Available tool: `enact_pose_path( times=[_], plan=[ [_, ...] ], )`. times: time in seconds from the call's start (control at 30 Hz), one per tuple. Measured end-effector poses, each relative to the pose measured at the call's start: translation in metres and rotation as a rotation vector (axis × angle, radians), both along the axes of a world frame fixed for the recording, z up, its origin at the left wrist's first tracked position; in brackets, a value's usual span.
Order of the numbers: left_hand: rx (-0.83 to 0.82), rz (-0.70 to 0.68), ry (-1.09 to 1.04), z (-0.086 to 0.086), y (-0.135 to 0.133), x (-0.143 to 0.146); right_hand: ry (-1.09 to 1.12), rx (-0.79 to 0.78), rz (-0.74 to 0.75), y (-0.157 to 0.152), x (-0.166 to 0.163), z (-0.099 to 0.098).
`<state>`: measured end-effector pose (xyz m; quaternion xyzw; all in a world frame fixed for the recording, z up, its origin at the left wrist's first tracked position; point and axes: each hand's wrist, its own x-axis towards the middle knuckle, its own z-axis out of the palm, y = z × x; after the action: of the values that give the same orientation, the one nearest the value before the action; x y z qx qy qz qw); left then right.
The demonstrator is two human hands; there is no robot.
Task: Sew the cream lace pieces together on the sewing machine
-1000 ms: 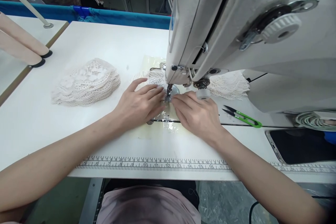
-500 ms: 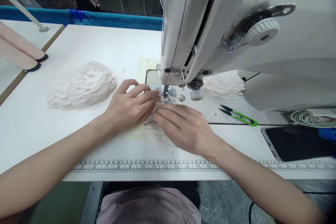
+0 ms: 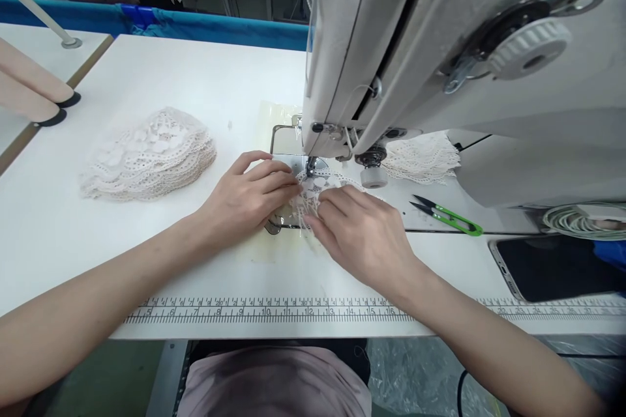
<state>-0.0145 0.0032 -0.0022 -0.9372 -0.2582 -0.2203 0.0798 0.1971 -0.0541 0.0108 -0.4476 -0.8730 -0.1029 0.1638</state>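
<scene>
A piece of white lace [image 3: 313,190] lies under the presser foot [image 3: 310,166] of the sewing machine [image 3: 391,45]. My left hand [image 3: 252,199] has its bent fingers closed at the lace's left edge, their tips on it just in front of the foot; its thumb is hidden. On the other side, my right hand [image 3: 364,228] grips the lace between curled fingers and thumb, covering part of it. The metal plate [image 3: 286,216] shows between the hands, below the lace.
A stack of lace pieces [image 3: 151,156] lies on the left, another lace pile [image 3: 420,156] behind the needle area. Green thread snips [image 3: 450,216], a phone [image 3: 552,267] and a coil of cord [image 3: 581,220] are at right. A ruler strip [image 3: 274,310] runs along the table's front edge.
The lace has been turned and spread to the right under the foot. My right hand has shifted right, away from my left hand, which has barely moved. The view has shifted slightly.
</scene>
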Motion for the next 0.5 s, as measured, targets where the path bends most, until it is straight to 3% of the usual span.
enact_pose_path(
  times=[0.23, 0.5],
  plan=[
    [-0.097, -0.046, -0.042, -0.003, -0.007, 0.008, -0.126, -0.045, -0.133, 0.012, 0.008, -0.003],
    [0.07, 0.005, 0.108, 0.001, -0.016, 0.009, -0.135, -0.066, -0.129, 0.022, 0.015, -0.011]
  ],
)
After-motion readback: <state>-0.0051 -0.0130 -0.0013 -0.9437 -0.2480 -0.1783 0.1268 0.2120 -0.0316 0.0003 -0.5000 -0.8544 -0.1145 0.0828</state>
